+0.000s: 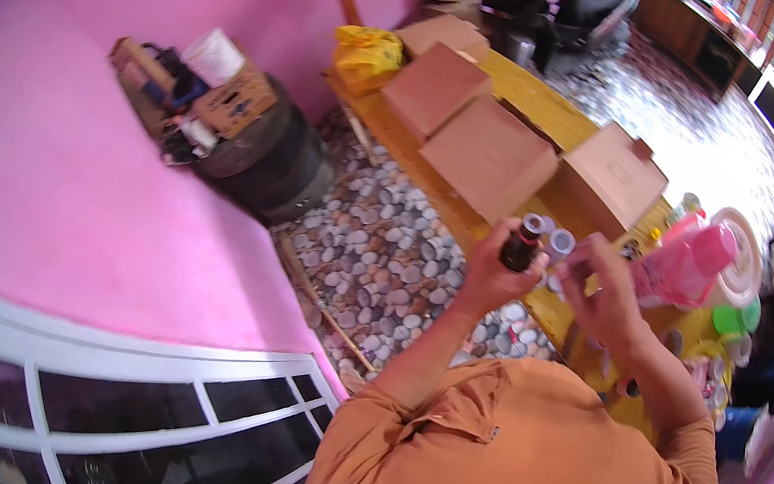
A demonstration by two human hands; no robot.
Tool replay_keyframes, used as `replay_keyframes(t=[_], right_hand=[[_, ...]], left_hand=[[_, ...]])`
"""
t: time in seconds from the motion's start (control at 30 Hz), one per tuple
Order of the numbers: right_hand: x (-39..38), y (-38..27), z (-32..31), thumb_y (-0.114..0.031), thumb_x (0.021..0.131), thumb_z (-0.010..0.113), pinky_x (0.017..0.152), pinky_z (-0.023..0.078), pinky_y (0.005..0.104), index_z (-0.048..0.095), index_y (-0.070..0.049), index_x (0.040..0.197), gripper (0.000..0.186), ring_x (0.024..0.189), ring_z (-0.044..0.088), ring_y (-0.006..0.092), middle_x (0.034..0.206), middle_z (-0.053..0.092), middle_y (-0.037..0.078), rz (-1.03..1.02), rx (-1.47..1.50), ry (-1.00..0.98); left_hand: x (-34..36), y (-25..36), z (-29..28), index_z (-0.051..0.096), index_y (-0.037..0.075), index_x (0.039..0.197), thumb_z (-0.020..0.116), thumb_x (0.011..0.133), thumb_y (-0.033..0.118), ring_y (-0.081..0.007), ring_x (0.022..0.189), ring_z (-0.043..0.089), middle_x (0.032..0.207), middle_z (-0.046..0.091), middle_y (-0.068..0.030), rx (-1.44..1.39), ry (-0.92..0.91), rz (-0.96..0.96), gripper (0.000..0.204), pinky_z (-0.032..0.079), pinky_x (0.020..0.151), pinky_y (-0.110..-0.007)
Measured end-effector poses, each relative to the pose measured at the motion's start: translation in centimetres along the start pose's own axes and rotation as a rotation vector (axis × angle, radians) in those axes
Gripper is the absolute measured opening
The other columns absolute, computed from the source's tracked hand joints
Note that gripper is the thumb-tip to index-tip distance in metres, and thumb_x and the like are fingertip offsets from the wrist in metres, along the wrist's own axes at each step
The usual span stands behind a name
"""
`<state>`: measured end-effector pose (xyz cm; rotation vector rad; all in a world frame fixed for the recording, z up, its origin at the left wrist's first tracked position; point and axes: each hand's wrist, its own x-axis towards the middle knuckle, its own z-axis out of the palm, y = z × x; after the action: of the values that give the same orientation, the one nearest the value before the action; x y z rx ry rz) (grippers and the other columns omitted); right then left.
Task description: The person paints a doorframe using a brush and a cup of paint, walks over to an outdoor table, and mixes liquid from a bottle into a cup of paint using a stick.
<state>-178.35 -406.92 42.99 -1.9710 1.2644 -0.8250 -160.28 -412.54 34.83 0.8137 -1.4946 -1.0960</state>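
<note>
My left hand [486,279] is wrapped round a small dark brown bottle [517,254], held tilted over the yellow table [552,309] with its pale round rim facing up. Close to its right, my right hand [601,287] has its fingers bent toward the thumb; whatever lies between the fingertips is too small to make out. Between the two hands, a pale, round-mouthed container [561,242] shows beside the bottle. Just right of my right hand stands a pink bottle-like container [689,265].
Cardboard boxes [492,154] line the table, with a yellow plastic bag [368,55] at its far end. Green cups [736,318] and a round white lid [736,260] sit at the right. A dark drum [269,164] stands by the wall. A motorbike [572,5] is parked beyond.
</note>
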Motion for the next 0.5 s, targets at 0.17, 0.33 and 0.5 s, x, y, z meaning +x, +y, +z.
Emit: replay_keyframes(t=[0.17,0.33,0.5], right_hand=[[5.7,-3.3,-0.1,-0.008,0.090,0.072,0.064,0.050,0.0408,0.060,-0.004,0.093,0.013,0.075,0.062,0.0322,0.088,0.057,0.014,-0.443,-0.182,0.373],[7.4,-4.1,1.4,-0.010,0.089,0.073,0.052,0.046,0.0415,0.056,-0.002,0.079,0.021,0.060,0.057,0.0327,0.074,0.052,0.011,-0.575,-0.270,0.164],[8.6,-5.3,3.3,-0.009,0.089,0.072,0.055,0.048,0.0442,0.055,-0.003,0.080,0.020,0.063,0.058,0.0360,0.078,0.054,0.013,-0.664,-0.173,0.077]], left_hand=[[-1.9,1.3,0.3,0.058,0.006,0.110,0.078,0.082,0.009,-0.0087,0.079,0.059,0.087,0.063,-0.0029,0.042,0.063,0.081,0.034,0.051,0.072,-0.029],[-3.8,0.3,-1.3,0.060,0.007,0.118,0.074,0.079,0.006,-0.0094,0.091,0.058,0.100,0.061,-0.0032,0.059,0.032,0.045,0.041,0.050,0.080,-0.028],[-5.7,2.6,-2.5,0.060,0.008,0.115,0.074,0.078,0.008,-0.0107,0.087,0.057,0.098,0.062,-0.0034,0.099,0.143,0.030,0.039,0.049,0.078,-0.029]])
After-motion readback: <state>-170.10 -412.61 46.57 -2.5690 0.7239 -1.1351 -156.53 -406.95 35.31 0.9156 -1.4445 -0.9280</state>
